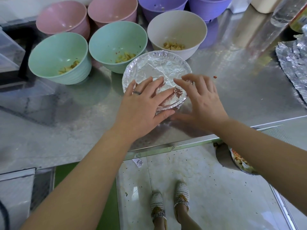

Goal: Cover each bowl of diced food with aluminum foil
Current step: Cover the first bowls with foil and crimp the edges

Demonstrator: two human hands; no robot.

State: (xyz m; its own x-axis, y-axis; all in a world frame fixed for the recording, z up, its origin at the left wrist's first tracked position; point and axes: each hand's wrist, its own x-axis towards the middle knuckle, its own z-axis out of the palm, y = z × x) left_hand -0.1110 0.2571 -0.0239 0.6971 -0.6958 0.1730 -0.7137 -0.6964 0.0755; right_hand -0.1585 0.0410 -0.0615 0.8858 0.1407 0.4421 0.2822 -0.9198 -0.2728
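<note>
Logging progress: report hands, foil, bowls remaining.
Left hand flat, pressing on foil-covered bowl; right hand open beside its rim. Left green bowl, middle green bowl, white bowl uncovered. Nothing blocking.

A foil-covered bowl (pixel 157 68) sits upright before two green bowls (pixel 58 50) and a white bowl (pixel 176 27), all uncovered.

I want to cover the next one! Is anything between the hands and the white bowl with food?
Yes. The round foil-covered bowl, at the left hand and right hand, stands directly between them and the cream bowl of diced food.
</note>
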